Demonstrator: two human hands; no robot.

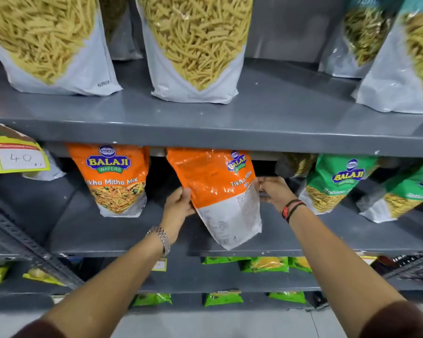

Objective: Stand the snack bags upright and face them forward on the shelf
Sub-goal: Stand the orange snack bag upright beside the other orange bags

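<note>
An orange and white snack bag (215,189) is held over the middle grey shelf (122,230), tilted with its lower end toward me and its printed back side showing. My left hand (178,206) grips its left edge. My right hand (274,191) grips its right edge. A second orange bag (117,179) stands upright to the left, front label facing me. Two green bags (335,184) (405,191) lean on the right of the same shelf.
The upper shelf (279,113) carries large white bags of yellow sticks (195,45). A yellow price tag (15,154) hangs at the left. Lower shelves hold small green and yellow packets (264,264). A slotted metal upright (32,245) runs at the lower left.
</note>
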